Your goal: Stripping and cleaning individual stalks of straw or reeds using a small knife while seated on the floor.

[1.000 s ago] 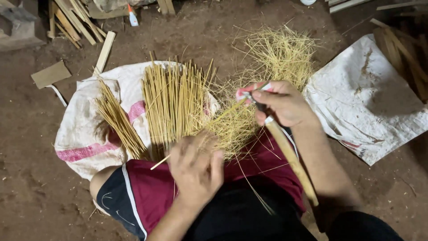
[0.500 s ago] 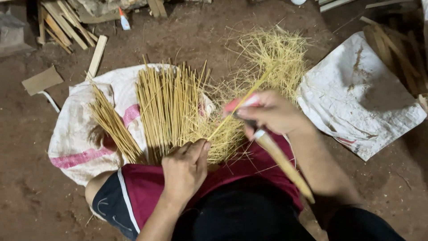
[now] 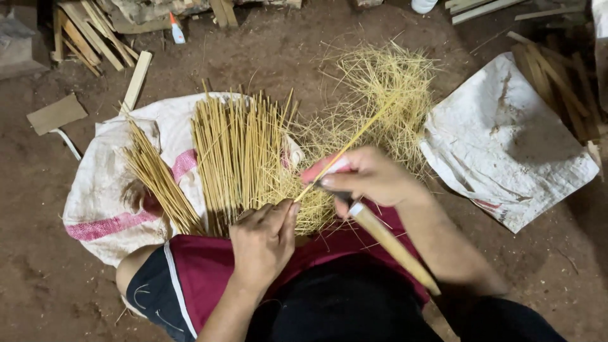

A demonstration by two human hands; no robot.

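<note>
My left hand (image 3: 265,244) rests on my maroon-clad thigh and pinches the near end of a thin bamboo stick (image 3: 352,145), which slants up to the right over the shavings. My right hand (image 3: 365,178) grips a knife with a long wooden handle (image 3: 391,247), its blade hidden under my fingers against the stick. A fan of split bamboo sticks (image 3: 239,155) lies just beyond my left hand on a white sack (image 3: 101,190). A smaller bundle of sticks (image 3: 157,180) lies to its left.
A heap of fine yellow shavings (image 3: 380,95) spreads beyond my right hand. Another white sack (image 3: 506,142) lies at right on the dirt floor. Wood offcuts (image 3: 88,38), a small bottle (image 3: 177,30) and a cardboard scrap (image 3: 56,114) sit at the far left.
My left hand has slid forward along my thigh toward the stick's near end. The stick now points farther out over the shavings, and my right hand has shifted slightly down and left.
</note>
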